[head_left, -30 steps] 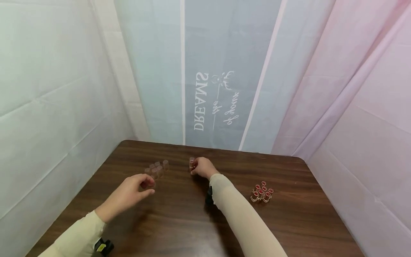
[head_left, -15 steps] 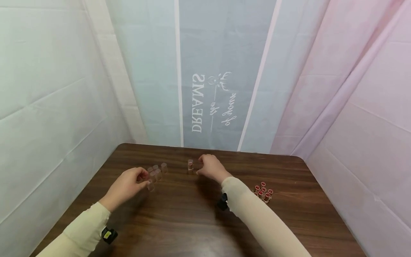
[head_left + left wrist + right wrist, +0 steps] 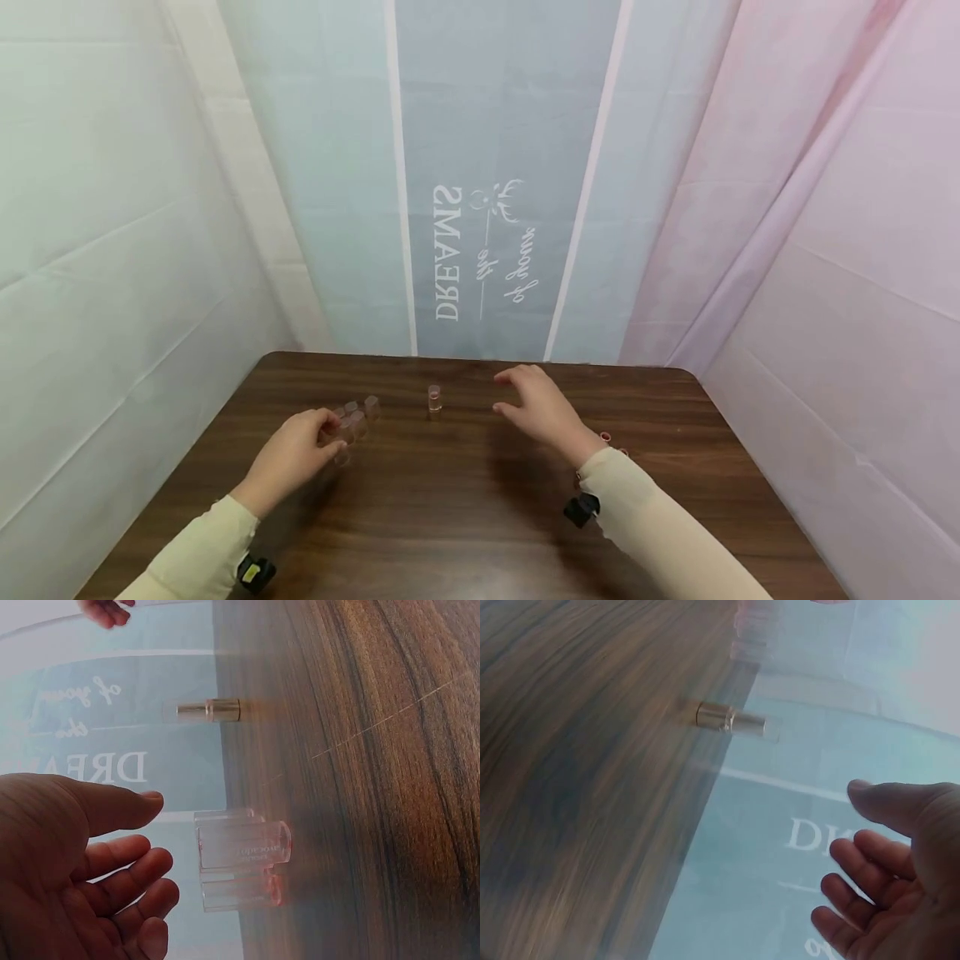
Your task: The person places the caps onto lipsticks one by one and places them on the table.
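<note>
Beside a cluster of clear caps (image 3: 358, 425) on the left of the table, my left hand (image 3: 291, 457) hovers with its fingers loosely bent. The left wrist view shows a gap between its thumb and fingers, with the caps (image 3: 241, 846) just beyond the fingertips. One gold lipstick tube (image 3: 435, 402) with a clear cap on stands upright near the back middle; its gold base (image 3: 715, 716) shows in the right wrist view. To the right of it my right hand (image 3: 546, 415) is raised, thumb and fingers spread, holding nothing.
Red-topped gold lipstick tubes (image 3: 605, 437) stand on the right, mostly hidden behind the right forearm and sleeve. The dark wooden table (image 3: 435, 517) ends at a hanging cloth (image 3: 480, 100) with mirrored lettering. White cloth walls rise on both sides.
My right hand has let go of the capped lipstick tube and drawn away to the right. The left hand has moved slightly left, staying by the clear caps.
</note>
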A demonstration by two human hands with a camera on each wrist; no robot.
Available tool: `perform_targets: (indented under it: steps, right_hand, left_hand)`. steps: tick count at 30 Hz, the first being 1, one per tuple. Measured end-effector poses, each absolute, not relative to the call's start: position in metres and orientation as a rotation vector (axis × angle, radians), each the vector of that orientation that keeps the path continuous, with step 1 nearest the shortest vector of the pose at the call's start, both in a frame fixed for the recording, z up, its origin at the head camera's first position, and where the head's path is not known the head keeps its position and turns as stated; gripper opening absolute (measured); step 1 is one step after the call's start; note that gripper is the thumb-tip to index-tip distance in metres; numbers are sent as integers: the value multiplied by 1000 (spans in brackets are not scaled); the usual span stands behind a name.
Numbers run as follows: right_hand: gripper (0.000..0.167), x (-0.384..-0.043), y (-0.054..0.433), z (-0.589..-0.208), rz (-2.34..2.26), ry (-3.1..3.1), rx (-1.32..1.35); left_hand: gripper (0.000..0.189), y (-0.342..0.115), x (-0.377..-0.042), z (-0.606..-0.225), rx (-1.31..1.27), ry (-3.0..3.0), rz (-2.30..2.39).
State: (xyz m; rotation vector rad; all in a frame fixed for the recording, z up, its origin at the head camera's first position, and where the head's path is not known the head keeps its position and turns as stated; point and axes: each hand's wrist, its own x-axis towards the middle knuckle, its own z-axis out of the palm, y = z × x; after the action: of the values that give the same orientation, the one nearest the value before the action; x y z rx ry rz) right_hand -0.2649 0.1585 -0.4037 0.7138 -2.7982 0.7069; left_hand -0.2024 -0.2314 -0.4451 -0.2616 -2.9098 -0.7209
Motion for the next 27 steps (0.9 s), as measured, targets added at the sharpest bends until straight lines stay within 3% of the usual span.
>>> perform_targets:
  steps: [27]
  right_hand:
    - [40,-225,248,-415,793,-2556,637]
  left_hand:
    - [38,-231,-212,-464,-136,-2964,-702]
